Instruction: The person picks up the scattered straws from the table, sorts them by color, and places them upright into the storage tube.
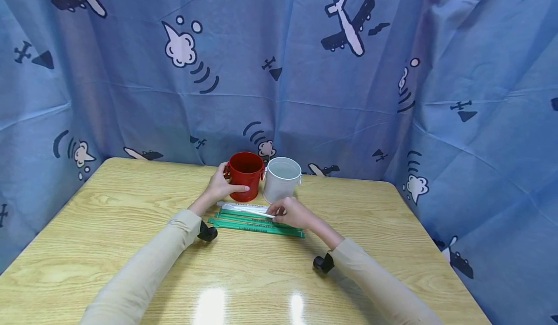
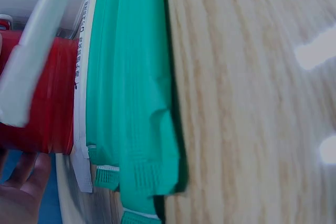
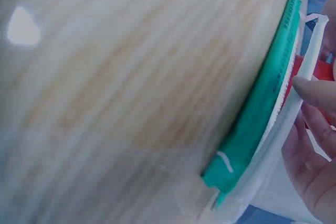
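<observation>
My left hand (image 1: 219, 184) grips the side of a red bucket (image 1: 245, 188), its thumb across the front. The bucket stands upright at the back of the table, and in the left wrist view fingers (image 2: 32, 174) touch its wall. With thumb and fingers my right hand (image 1: 293, 213) pinches a long slim white wrapped packet (image 3: 310, 56), raised and slanting over the others. Beneath it several flat green wrapped packets (image 1: 237, 224) lie side by side with printed text. Another white printed packet (image 2: 81, 93) lies at their back edge, nearest the buckets.
A white bucket (image 1: 279, 187) stands upright beside the red one, just beyond my right hand. The wooden table (image 1: 131, 208) runs back to a blue curtain (image 1: 235, 92) printed with planes. Dark wrist cameras (image 1: 207, 233) sit under both forearms.
</observation>
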`<state>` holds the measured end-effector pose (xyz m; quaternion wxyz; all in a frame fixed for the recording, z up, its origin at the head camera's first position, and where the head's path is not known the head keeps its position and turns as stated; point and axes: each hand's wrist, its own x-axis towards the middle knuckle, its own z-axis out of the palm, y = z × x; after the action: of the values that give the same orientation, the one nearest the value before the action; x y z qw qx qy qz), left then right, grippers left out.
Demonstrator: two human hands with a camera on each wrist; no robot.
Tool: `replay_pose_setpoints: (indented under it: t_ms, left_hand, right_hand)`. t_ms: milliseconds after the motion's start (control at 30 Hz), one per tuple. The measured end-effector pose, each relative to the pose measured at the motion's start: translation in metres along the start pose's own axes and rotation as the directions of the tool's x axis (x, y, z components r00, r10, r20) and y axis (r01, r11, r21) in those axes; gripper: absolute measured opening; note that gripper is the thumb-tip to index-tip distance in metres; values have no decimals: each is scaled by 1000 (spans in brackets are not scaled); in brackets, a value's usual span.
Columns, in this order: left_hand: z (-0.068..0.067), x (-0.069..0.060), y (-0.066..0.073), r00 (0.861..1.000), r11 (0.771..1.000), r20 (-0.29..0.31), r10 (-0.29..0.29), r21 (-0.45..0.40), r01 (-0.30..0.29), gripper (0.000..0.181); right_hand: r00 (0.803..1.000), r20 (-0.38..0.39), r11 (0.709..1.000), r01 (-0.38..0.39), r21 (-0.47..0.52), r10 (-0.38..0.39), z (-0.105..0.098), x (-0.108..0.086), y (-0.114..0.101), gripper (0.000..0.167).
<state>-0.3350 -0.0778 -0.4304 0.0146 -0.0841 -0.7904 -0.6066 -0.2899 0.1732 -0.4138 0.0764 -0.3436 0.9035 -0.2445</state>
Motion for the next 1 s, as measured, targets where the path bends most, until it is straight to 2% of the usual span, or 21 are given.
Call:
replay_pose_setpoints:
  t_ms: [267,433,633,800,1000]
  left_hand:
    - [-3,1,-5,1000,1000,-6,25,11,-25,91]
    - [-4,1,-5,1000,999,-14,19,31,-18,90]
    - [-6,-1,-5,999,998,-1,54,34,-54,87]
    - [-7,0,-6,998,997,8,70,12,-70,84]
    - [-7,1,-7,997,997,2,72,2,-72,89]
  right_hand:
    - [998,-40,999,-38,21,39,-10,-2,-1,16]
    - [997,-42,998,-57,40,59,-16,-4,-6,16]
    - [994,-53,995,-89,53,92,-20,-5,-8,16]
    - [992,-88,992,-77,95,86,-25,-4,-11,16]
    - [984,-155,984,-58,169,84,-32,0,-19,16]
